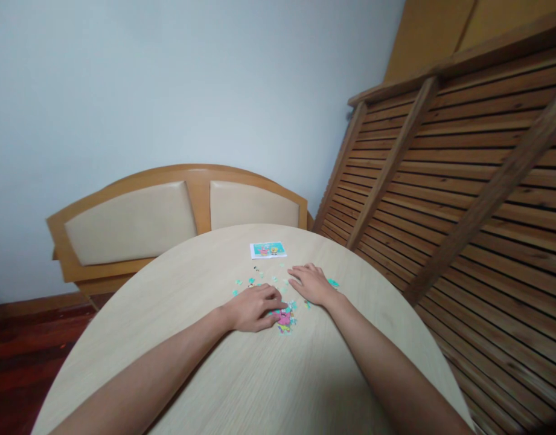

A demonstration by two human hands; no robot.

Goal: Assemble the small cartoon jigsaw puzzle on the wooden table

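My left hand [255, 308] rests at the left side of a partly joined jigsaw puzzle [284, 319] with pink, teal and yellow parts. Its index finger reaches over the puzzle's upper part, and the thumb lies apart from it near the pink area. To the right, my right hand [311, 285] is held low over the table, palm down, with fingers stretched and thumb apart. Loose teal puzzle pieces [333, 283] lie beside and partly beneath it. Several more loose pieces [252, 281] are scattered beyond my left hand. Whatever lies under either palm is hidden.
A picture card [268, 250] with a teal cartoon scene lies toward the far side of the round wooden table [205, 266]. Behind the table stands a padded wooden headboard [198, 199] against the wall. Slatted wood panelling [418, 181] leans along the right.
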